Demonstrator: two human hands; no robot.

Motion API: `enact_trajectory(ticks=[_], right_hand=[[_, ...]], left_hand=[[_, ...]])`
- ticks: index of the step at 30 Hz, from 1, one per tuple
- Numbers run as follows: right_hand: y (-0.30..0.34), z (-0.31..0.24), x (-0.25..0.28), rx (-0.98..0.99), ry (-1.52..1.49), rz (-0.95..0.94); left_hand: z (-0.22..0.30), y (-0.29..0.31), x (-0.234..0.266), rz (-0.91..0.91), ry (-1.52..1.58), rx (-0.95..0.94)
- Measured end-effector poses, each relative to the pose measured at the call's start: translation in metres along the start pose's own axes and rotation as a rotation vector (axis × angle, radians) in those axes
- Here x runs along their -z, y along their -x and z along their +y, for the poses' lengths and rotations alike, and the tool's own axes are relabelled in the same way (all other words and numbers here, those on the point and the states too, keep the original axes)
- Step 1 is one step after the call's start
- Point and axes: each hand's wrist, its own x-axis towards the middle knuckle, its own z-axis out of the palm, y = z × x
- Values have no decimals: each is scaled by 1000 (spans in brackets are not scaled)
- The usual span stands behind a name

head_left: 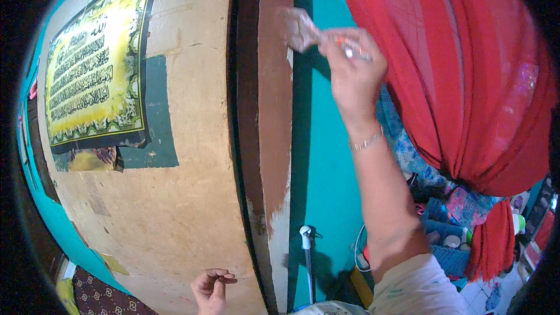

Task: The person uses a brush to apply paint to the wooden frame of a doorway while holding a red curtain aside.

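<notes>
A pale sleeve [417, 286] lies nearest, at the right, its forearm reaching up to the right hand [357, 64], whose fingers pinch the handle of a blurred brush [300, 29]. The bristles overlap the upper part of a brown-painted post [275, 122], greyish toward its lower end. Left of it stands a pale panel [198, 210]; low before that, the left hand [211, 291] has fingers loosely curled, partly spread. Right are a turquoise wall [326, 157] and, farther right, a red curtain [466, 81].
</notes>
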Motion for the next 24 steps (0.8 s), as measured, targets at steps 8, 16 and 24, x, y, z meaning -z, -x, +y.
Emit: enact_trajectory(ticks=[8,16,24], right_hand=[[31,-44,26,-100,-186,11],[-25,9,3,32,-56,-45],[34,-28,53,-188,-270,-38]], left_hand=[[-15,3,6,25,-21,40],[-15,-1,-11,-17,-13,31],[-8,4,10,64,-100,34]])
